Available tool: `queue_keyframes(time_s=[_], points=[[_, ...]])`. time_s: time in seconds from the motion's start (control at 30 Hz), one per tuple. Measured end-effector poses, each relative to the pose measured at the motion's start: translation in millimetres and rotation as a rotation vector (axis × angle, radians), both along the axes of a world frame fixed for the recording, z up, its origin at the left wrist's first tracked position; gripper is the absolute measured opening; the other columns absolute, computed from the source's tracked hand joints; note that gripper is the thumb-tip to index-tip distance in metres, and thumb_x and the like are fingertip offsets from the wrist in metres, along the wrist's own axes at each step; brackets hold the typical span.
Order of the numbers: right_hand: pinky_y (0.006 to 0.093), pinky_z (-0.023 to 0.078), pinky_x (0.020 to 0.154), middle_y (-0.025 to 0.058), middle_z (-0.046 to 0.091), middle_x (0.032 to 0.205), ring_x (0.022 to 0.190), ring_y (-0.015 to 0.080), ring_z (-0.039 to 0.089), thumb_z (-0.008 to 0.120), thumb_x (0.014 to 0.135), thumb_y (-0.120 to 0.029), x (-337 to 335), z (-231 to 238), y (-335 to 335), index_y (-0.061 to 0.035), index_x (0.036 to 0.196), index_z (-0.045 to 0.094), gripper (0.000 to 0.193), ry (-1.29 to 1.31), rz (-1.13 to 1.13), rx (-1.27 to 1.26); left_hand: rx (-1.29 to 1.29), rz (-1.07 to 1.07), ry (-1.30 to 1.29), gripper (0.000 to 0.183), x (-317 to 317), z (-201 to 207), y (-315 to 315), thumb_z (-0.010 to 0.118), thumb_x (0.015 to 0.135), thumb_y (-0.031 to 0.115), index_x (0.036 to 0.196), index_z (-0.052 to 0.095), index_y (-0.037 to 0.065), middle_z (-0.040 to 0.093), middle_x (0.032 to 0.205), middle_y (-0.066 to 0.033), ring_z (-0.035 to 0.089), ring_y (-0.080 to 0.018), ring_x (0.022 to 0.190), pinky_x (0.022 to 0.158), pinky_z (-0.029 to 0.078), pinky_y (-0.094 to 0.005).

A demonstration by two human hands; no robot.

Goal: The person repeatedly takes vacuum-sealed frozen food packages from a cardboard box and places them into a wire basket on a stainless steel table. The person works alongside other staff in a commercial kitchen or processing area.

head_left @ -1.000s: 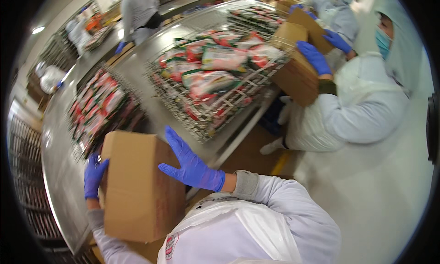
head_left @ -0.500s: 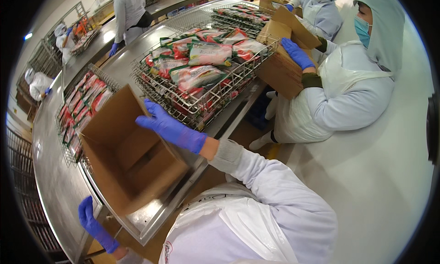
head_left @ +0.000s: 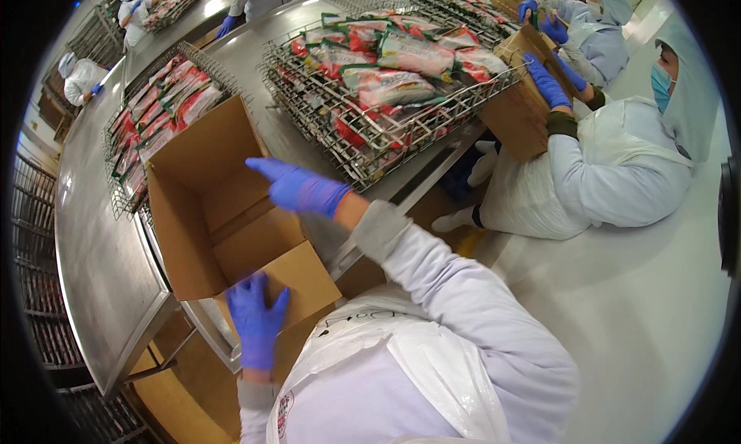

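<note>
A brown cardboard box (head_left: 181,220) stands on the steel table's near edge, its inside turned toward me with nothing in it. My left hand (head_left: 257,320), in a blue glove, lies with fingers spread against the box's near flap (head_left: 305,282). At the box's right side is my right hand (head_left: 305,189), also blue-gloved, with its fingers stretched out to the left over the rim. Whether it touches the cardboard I cannot tell. Beyond that hand, a wire basket (head_left: 370,155) is heaped with red-and-white plastic packets (head_left: 394,85).
Another wire basket (head_left: 116,185) of packets sits behind the box on the left. A co-worker (head_left: 610,166) at right holds a cardboard box (head_left: 521,120) against the table. More people work farther back. Racks (head_left: 46,274) line the left side.
My left hand has come up from below the box onto its near flap, which now folds outward. My right hand stays by the box's right side. The view has shifted.
</note>
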State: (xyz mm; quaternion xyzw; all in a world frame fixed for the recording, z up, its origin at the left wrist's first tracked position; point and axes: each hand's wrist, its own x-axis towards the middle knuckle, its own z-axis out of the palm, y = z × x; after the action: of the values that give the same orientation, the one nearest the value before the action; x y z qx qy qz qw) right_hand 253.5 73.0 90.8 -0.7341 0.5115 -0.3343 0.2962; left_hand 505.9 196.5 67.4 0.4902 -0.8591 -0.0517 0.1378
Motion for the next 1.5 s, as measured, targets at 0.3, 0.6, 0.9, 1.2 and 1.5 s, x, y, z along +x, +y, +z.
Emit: queue_keyframes(time_s=[0.3, 0.6, 0.9, 1.2, 1.5], points=[[0.0375, 0.031, 0.113, 0.0128, 0.044, 0.143, 0.133, 0.0248, 0.042, 0.042, 0.099, -0.014, -7.1, -110.7, 40.0, -0.0077, 0.144, 0.040, 0.046, -0.631, -0.281, -0.117, -0.301, 0.270, 0.215, 0.047, -3.1, -9.4, -17.7, 0.081, 0.058, 0.051, 0.060, 0.056, 0.012, 0.054, 0.059, -0.0062, 0.053, -0.0265, 0.059, 0.057, 0.036, -0.0395], [0.0372, 0.051, 0.086, 0.0080, 0.066, 0.109, 0.098, 0.0268, 0.063, 0.059, 0.093, -0.021, -113.2, 114.0, 115.3, -0.0140, 0.126, 0.060, 0.033, -0.098, 0.574, 0.111, 0.624, 0.084, 0.242, 0.026, -34.7, 42.0, -42.6, 0.079, 0.071, 0.016, 0.091, 0.069, 0.001, 0.069, 0.087, -0.0141, 0.067, -0.0232, 0.086, 0.077, 0.052, -0.0338], [0.0356, 0.046, 0.096, 0.0144, 0.061, 0.123, 0.113, 0.0260, 0.058, 0.080, 0.073, -0.037, -433.2, 185.8, -13.5, -0.0069, 0.127, 0.058, 0.065, 0.899, 0.097, 0.206, 0.088, -0.718, 0.213, 0.063, -331.0, 219.3, -194.5, 0.077, 0.071, 0.011, 0.130, 0.056, 0.009, 0.062, 0.121, -0.0141, 0.058, -0.0285, 0.113, 0.100, 0.042, -0.0382], [0.0342, 0.047, 0.092, 0.0195, 0.063, 0.115, 0.105, 0.0305, 0.061, 0.084, 0.057, -0.058, -468.3, 164.2, -29.8, 0.0027, 0.122, 0.054, 0.094, 0.918, 0.193, 0.601, 0.275, -0.835, -0.198, 0.085, -482.9, 202.1, -238.1, 0.086, 0.058, 0.034, 0.131, 0.053, 0.006, 0.065, 0.106, -0.0162, 0.062, -0.0333, 0.097, 0.089, 0.048, -0.0376], [0.0367, 0.045, 0.097, 0.0176, 0.059, 0.119, 0.108, 0.0336, 0.058, 0.085, 0.058, -0.043, -468.8, 192.1, -56.4, -0.0072, 0.127, 0.056, 0.084, 0.801, 0.209, 0.292, 0.610, -0.515, 0.130, 0.061, -454.7, 174.2, -386.9, 0.082, 0.068, 0.024, 0.120, 0.062, 0.002, 0.068, 0.097, -0.0014, 0.062, -0.0114, 0.078, 0.071, 0.052, -0.0285]])
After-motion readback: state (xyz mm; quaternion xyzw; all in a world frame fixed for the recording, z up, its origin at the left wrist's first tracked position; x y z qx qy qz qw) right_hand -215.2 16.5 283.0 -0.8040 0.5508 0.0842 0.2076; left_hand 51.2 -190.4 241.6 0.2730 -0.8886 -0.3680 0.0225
